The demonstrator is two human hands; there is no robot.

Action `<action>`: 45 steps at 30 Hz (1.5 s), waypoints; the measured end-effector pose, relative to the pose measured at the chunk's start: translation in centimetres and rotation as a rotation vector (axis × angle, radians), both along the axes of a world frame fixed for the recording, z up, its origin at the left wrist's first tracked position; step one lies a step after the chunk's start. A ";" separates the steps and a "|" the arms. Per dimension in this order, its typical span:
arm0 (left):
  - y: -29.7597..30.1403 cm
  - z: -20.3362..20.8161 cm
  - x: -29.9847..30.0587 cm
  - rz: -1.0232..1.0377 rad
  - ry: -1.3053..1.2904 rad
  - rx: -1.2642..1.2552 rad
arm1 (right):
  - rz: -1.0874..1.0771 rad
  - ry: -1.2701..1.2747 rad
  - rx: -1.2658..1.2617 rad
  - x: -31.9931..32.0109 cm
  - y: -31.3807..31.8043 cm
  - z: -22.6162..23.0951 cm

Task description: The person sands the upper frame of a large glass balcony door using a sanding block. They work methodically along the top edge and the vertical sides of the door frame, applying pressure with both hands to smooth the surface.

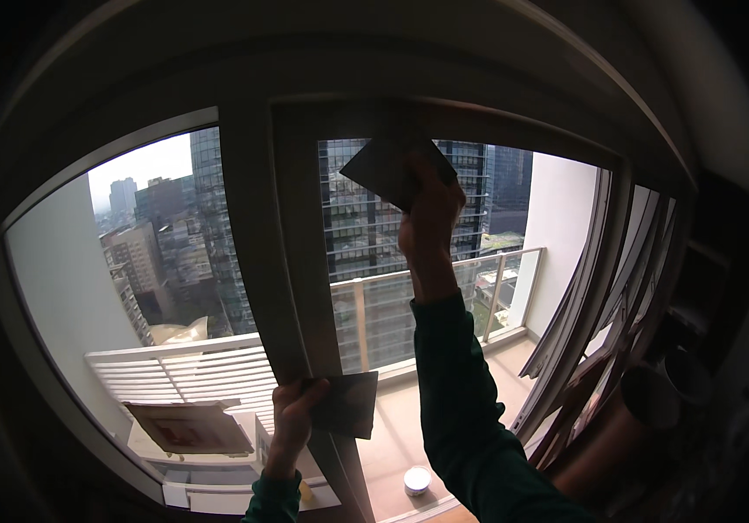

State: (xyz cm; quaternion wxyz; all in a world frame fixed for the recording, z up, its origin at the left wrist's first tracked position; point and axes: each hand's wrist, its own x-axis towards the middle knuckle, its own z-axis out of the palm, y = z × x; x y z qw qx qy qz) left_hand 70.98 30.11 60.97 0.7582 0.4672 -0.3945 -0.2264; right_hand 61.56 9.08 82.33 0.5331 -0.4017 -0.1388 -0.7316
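My left hand (pixel 290 421) is low in the middle, its thumb and fingers closed on the edge of a dark, flat rectangular piece (pixel 350 405). Higher up, my right hand (pixel 431 212) reaches toward the top of the glass door, gripping a second dark, flat, square-cornered piece (pixel 381 171). That piece is tilted, with one corner pointing left. Whether it touches the glass or the door frame (pixel 292 261) I cannot tell. Both pieces are backlit, so their material does not show. Green sleeves cover both forearms.
Through the glass I see a balcony with a railing (pixel 361 322), a white slatted screen (pixel 183 370) and a white round tub (pixel 417 480) on its floor. A flattened cardboard piece (pixel 190 428) lies on a white unit. Dark cylinders (pixel 645 397) stand at the right.
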 end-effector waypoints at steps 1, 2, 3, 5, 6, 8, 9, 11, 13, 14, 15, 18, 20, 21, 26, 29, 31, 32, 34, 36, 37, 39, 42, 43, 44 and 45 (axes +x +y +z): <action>0.0 0.0 0.0 -0.006 0.003 0.004 | -0.050 -0.003 -0.031 0.6 -0.1 0.3; 0.0 0.0 0.0 -0.010 0.004 0.019 | -0.101 -0.019 -0.072 1.2 0.0 0.5; 0.0 0.1 0.0 0.008 0.014 0.054 | -0.215 -0.009 -0.098 1.8 0.3 0.6; 0.0 0.1 -0.2 0.001 0.007 0.019 | -0.453 -0.007 -0.144 3.2 1.1 0.6; 0.0 0.1 -0.4 0.004 0.000 0.018 | -0.550 0.048 -0.156 3.7 1.6 0.6; 0.1 0.3 -0.6 0.009 0.006 0.030 | -0.558 0.014 -0.142 4.2 2.1 0.5; 0.1 0.3 -0.6 0.026 -0.001 0.031 | -0.714 0.061 -0.222 4.0 2.2 0.3; 0.2 0.4 -0.6 0.019 0.011 0.029 | -0.788 0.167 -0.255 3.3 1.8 -0.1; 0.2 0.4 -0.6 0.023 0.002 0.041 | -1.001 0.334 -0.357 1.8 0.8 -0.7; 0.2 0.4 -0.4 0.021 -0.009 0.054 | -0.842 0.350 -0.331 1.1 0.2 -1.0; 0.2 0.3 -0.4 0.028 -0.023 0.069 | -0.618 0.324 -0.262 0.7 -0.2 -1.3; 0.0 -0.1 -0.1 0.044 -0.030 0.042 | 0.033 0.120 0.080 0.8 -0.9 -1.6; -0.2 -0.3 -0.1 0.010 0.023 -0.005 | -0.370 0.195 -0.141 1.4 -0.8 -1.5; -0.4 -0.4 -0.1 0.003 0.042 -0.024 | -0.562 0.239 -0.226 1.9 -0.6 -1.3; -0.4 -0.3 0.0 -0.003 0.014 -0.025 | -0.938 0.269 -0.322 3.1 1.8 -0.1; -0.2 -0.1 0.0 0.004 -0.035 0.006 | -0.581 0.156 -0.213 4.0 3.8 0.7; -0.2 0.1 -0.1 0.004 -0.038 0.015 | -0.333 0.143 -0.136 3.9 4.3 0.8; -0.2 0.1 -0.2 0.001 -0.019 0.012 | -0.336 0.215 -0.121 3.4 4.2 0.4; -0.2 0.2 -0.3 0.005 0.014 0.015 | 0.433 0.019 -0.167 2.2 3.4 -0.8; -0.1 0.3 -0.3 0.017 0.024 0.013 | 1.108 -0.237 -0.036 0.4 2.3 -2.7; -0.2 0.4 -0.3 0.018 0.014 0.009 | 1.003 -0.211 0.021 -0.2 1.8 -3.4; 0.1 0.5 -0.4 0.028 -0.017 0.038 | 0.788 -0.071 0.056 -0.9 1.1 -3.8; 0.0 0.5 -0.5 0.029 -0.021 0.014 | 0.304 0.109 -0.003 -1.4 0.8 -2.5; 0.0 0.4 -0.5 0.023 -0.003 0.005 | 0.128 0.156 -0.074 -1.5 0.8 -1.8; 0.0 0.4 -0.5 0.022 0.006 -0.007 | 0.120 0.173 -0.104 -1.7 0.7 -1.0; 0.0 0.3 -0.6 0.023 0.011 -0.013 | 0.041 0.234 -0.168 -1.8 0.6 -0.4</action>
